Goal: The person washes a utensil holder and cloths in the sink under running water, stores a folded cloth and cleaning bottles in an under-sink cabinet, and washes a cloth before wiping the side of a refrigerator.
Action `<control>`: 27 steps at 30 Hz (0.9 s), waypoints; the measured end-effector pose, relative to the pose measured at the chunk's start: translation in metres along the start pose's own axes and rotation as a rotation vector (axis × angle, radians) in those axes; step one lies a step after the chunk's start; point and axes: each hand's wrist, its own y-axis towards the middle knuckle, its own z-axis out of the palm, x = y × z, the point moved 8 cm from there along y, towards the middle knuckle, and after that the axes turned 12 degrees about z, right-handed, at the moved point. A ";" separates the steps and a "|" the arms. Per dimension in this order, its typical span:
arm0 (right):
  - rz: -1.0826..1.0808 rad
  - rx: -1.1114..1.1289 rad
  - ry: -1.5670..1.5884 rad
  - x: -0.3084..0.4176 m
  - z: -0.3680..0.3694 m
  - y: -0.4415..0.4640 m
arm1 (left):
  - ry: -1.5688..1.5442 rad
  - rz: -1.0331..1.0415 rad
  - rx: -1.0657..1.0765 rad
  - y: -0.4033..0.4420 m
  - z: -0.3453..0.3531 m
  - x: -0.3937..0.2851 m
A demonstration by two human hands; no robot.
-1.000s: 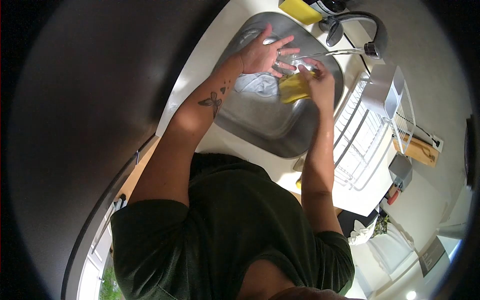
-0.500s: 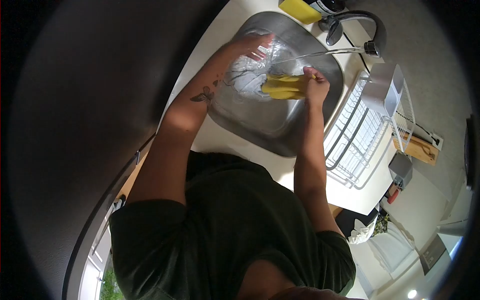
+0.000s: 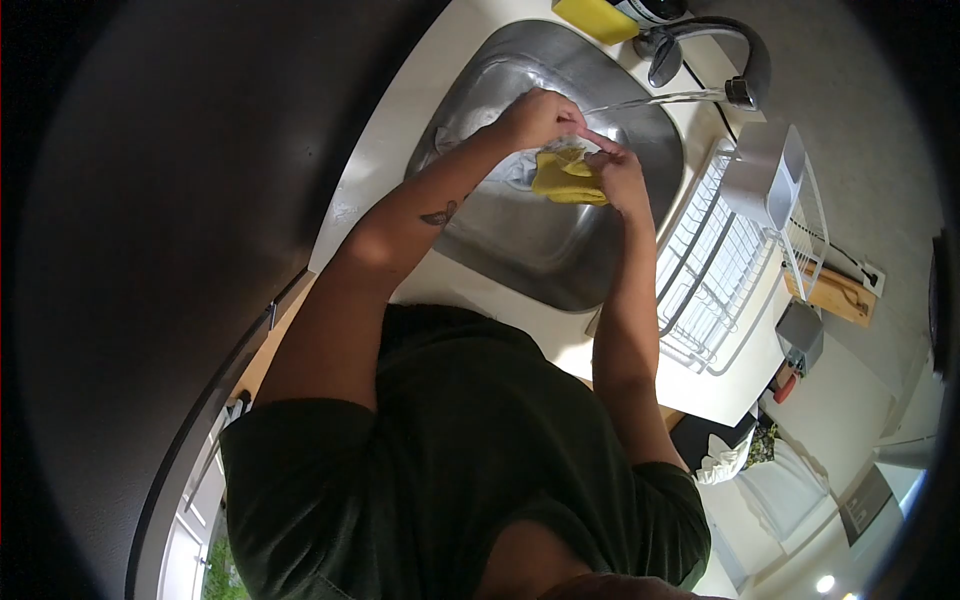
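My right hand (image 3: 622,182) grips a folded yellow cloth (image 3: 568,182), which hangs over the sink (image 3: 545,262). One of its fingers stretches toward my left hand (image 3: 545,118). The left fingers are bent and closed, and their tips meet that right finger just above the cloth. Whatever they pinch, if anything, is hidden. Beneath the left wrist a wet whitish cloth (image 3: 512,172) lies in the sink, partly covered by the forearm. Water runs from the faucet (image 3: 740,93) in a thin stream toward my hands.
A yellow sponge (image 3: 597,18) and a dark bottle (image 3: 655,8) stand behind the sink near the faucet base. To the right is a wire dish rack (image 3: 708,270) with a grey utensil holder (image 3: 762,178). A large dark surface (image 3: 190,200) borders the counter on the left.
My left hand has left the splashing water, moved right, and closed beside my right hand. The yellow cloth stays in my right hand, now bunched lower. Splashing in the sink has lessened.
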 end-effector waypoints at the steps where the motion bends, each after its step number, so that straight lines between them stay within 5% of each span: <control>1: 0.000 -0.001 0.001 0.000 -0.001 -0.002 | 0.000 0.001 0.002 0.000 -0.002 0.004; 3: -0.066 -0.135 -0.123 0.004 -0.014 -0.011 | 0.192 -0.095 -0.068 -0.006 -0.015 0.018; 7: -0.015 -0.171 0.118 -0.002 -0.035 -0.018 | 0.714 -0.574 0.259 -0.035 -0.023 0.087; 8: -0.057 -0.118 0.097 0.005 -0.035 -0.020 | 0.716 -0.571 0.258 -0.039 -0.021 0.092; 10: -0.094 -0.064 0.077 0.017 -0.033 -0.025 | 1.061 -0.242 0.219 -0.033 -0.019 0.075; 12: -0.261 0.027 -0.060 0.042 -0.021 -0.032 | 0.202 -0.115 0.193 -0.007 -0.023 0.038; 14: -0.285 0.014 -0.065 0.060 -0.017 -0.032 | -0.082 0.326 0.024 0.017 -0.029 -0.018; 15: -0.312 0.000 -0.072 0.071 -0.015 -0.032 | -0.077 0.324 0.022 0.024 -0.029 -0.030; 17: -0.371 -0.025 -0.076 0.085 -0.015 -0.029 | -0.175 -0.018 0.290 0.027 -0.006 -0.036; 18: -0.414 -0.032 -0.035 0.091 -0.020 -0.026 | 0.041 -0.102 0.371 0.024 0.001 -0.018; 23: -0.430 -0.161 0.097 0.095 -0.056 -0.022 | 0.009 -0.079 0.182 -0.008 -0.009 0.044; 25: -0.454 -0.184 0.019 0.079 -0.066 -0.011 | -0.045 -0.127 0.083 -0.010 -0.019 0.051; 27: -0.450 -0.442 -0.299 0.058 -0.073 0.000 | -0.198 -0.151 0.007 -0.002 -0.029 0.036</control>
